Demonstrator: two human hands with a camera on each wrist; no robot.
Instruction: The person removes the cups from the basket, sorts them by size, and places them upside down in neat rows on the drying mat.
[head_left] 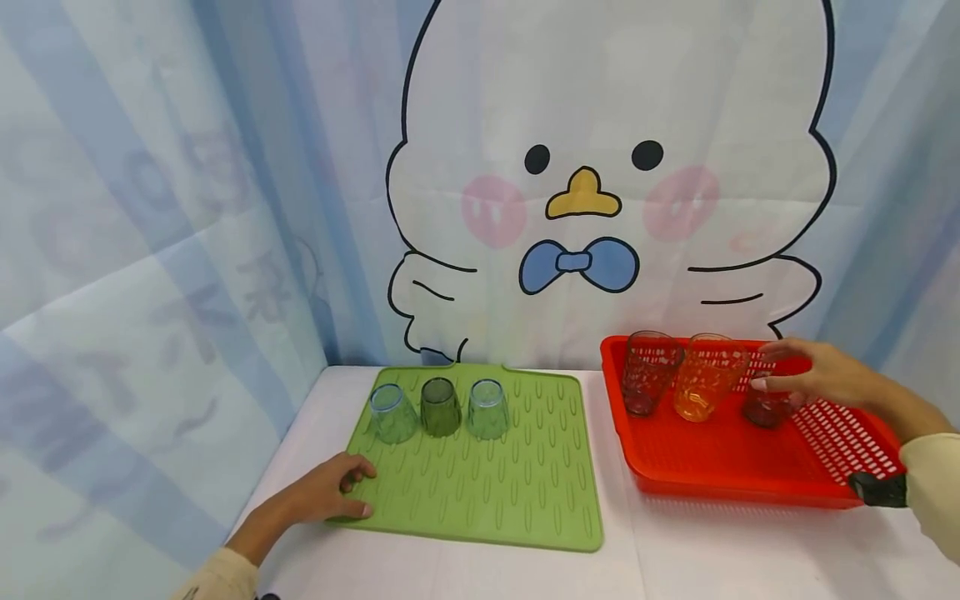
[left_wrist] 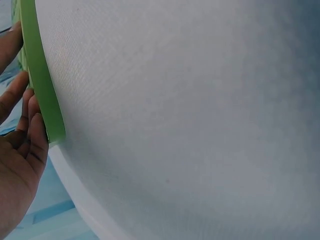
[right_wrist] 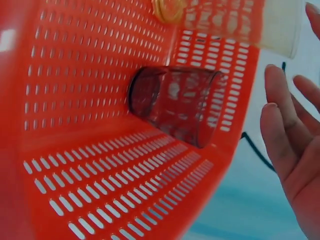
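My right hand (head_left: 821,375) hovers with spread, bent fingers above a small purple glass (head_left: 763,408) in the red basket (head_left: 750,487). In the right wrist view a gap separates the fingers (right_wrist: 277,135) from that glass's rim. An orange glass (head_left: 701,387) and a taller dark reddish glass (head_left: 647,375) lean against the basket's back wall. My left hand (head_left: 327,489) rests at the left front edge of the green drying mat (head_left: 480,492), fingers loosely bent. Upside down on the mat stand a blue glass (head_left: 393,417), a grey glass (head_left: 440,408) and a pale blue glass (head_left: 488,412).
A white cloth (head_left: 697,550) covers the table. Printed curtains (head_left: 577,100) hang close behind the mat and basket, and a side curtain (head_left: 150,333) closes off the left. The basket's slotted walls rise around its glasses.
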